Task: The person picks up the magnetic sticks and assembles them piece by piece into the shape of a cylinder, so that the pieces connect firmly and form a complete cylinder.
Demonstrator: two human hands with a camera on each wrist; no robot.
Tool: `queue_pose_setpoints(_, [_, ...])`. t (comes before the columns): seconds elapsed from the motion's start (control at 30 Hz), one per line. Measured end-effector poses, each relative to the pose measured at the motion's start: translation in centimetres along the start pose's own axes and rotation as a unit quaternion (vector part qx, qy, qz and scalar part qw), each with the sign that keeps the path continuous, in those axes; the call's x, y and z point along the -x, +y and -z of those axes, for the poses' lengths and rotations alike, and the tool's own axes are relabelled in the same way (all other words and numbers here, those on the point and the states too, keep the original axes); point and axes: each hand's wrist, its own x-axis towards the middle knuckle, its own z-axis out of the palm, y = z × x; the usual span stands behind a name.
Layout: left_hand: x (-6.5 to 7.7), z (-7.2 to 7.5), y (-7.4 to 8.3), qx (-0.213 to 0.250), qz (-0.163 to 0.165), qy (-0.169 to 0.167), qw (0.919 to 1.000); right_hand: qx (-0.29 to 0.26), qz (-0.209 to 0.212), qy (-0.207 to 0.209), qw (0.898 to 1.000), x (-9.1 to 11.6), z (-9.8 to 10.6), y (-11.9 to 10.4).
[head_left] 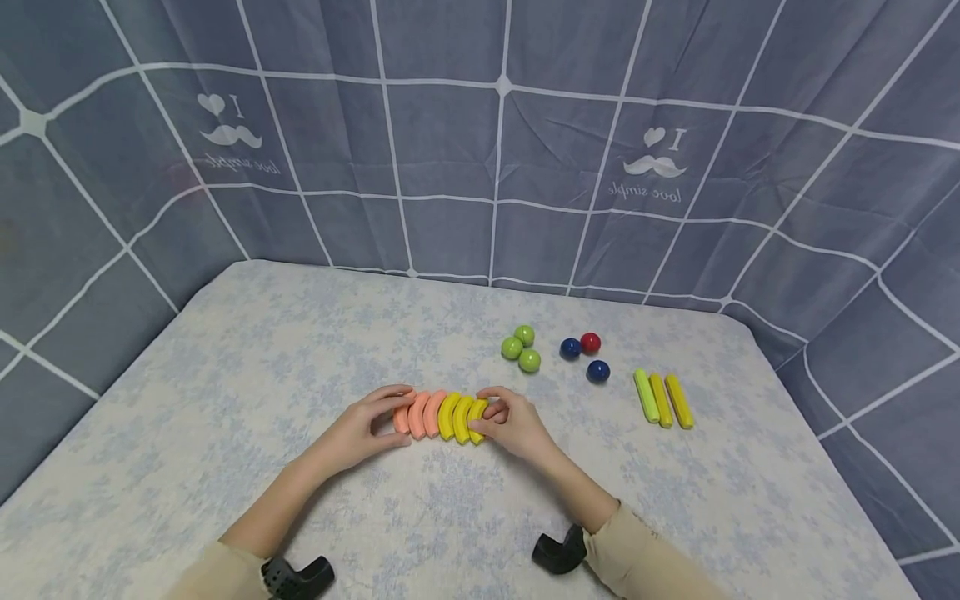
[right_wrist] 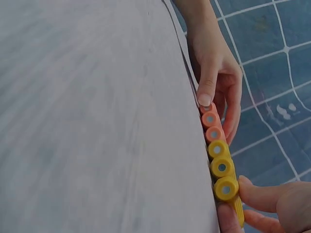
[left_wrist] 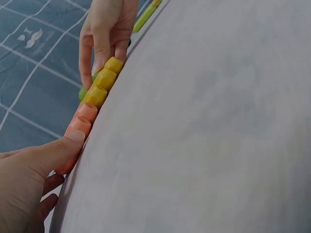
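Note:
Three pink curved magnetic rods (head_left: 417,415) and three yellow curved magnetic rods (head_left: 447,417) lie side by side in one touching row on the table. My left hand (head_left: 366,427) holds the leftmost pink rod by its ends, thumb at the near end and fingers at the far end. At the row's other end my right hand (head_left: 519,427) pinches the rightmost yellow rod between thumb and fingers. Round sockets with grey centres show on the near ends of the yellow rods (right_wrist: 222,167) in the right wrist view.
Behind the row sit three green balls (head_left: 512,347). Right of them are two blue balls (head_left: 597,371) and a red ball (head_left: 590,342). Farther right lie a lime straight rod (head_left: 647,396) and two yellow straight rods (head_left: 678,401). A grey-blue curtain (head_left: 450,150) hangs behind the table.

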Motion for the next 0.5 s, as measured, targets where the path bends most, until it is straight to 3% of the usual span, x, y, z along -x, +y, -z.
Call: queue_pose_setpoints(0.5, [2.0,3.4,-2.0,-0.019,0.024,-0.005,0.9995,0.011,0.038,-0.009,0.999,-1.5,-3.5,-2.1])
